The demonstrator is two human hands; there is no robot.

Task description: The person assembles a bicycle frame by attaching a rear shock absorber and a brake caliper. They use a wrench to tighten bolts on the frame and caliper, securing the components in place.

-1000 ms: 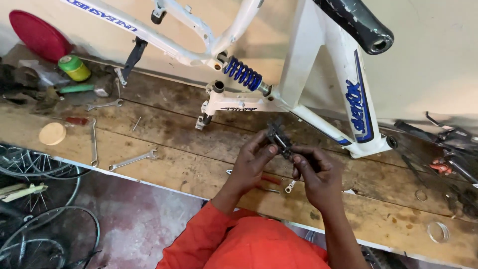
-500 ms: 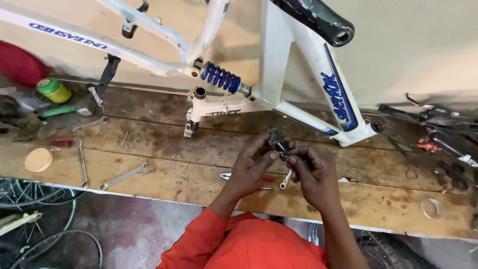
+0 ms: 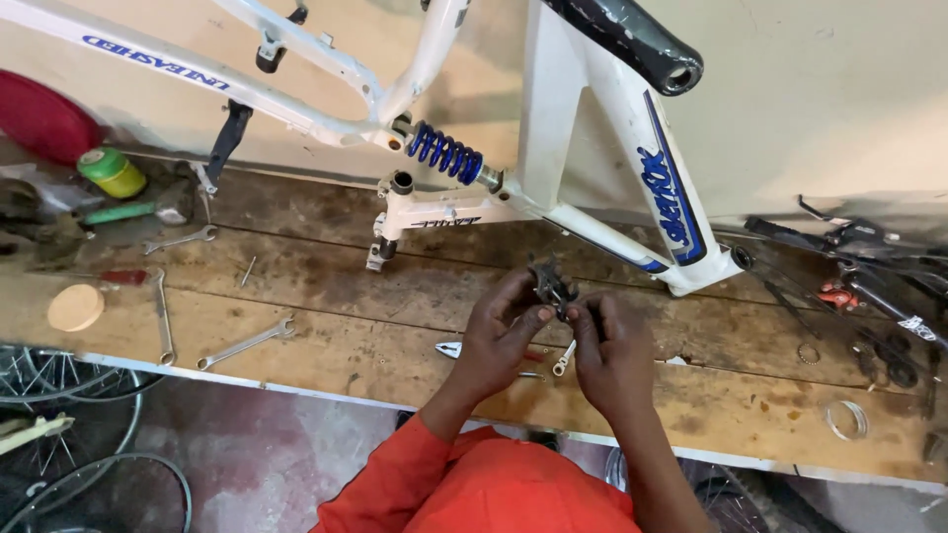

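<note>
- Dark, toothed metal bicycle part [image 3: 551, 284] sits at frame centre, pinched between the fingers of the left hand [image 3: 499, 336] and right hand [image 3: 612, 350].
- Worn, stained wooden plank workbench [image 3: 395, 296] carries scattered steel spanners [image 3: 245, 343].
- White tubular bicycle frame [image 3: 553, 148] with blue coil spring [image 3: 444, 153] leans against the pale wall.

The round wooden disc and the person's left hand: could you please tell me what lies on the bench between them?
In the head view, between the wooden disc and the left hand lie two wrenches: one upright, one slanted, on bare planks.
</note>
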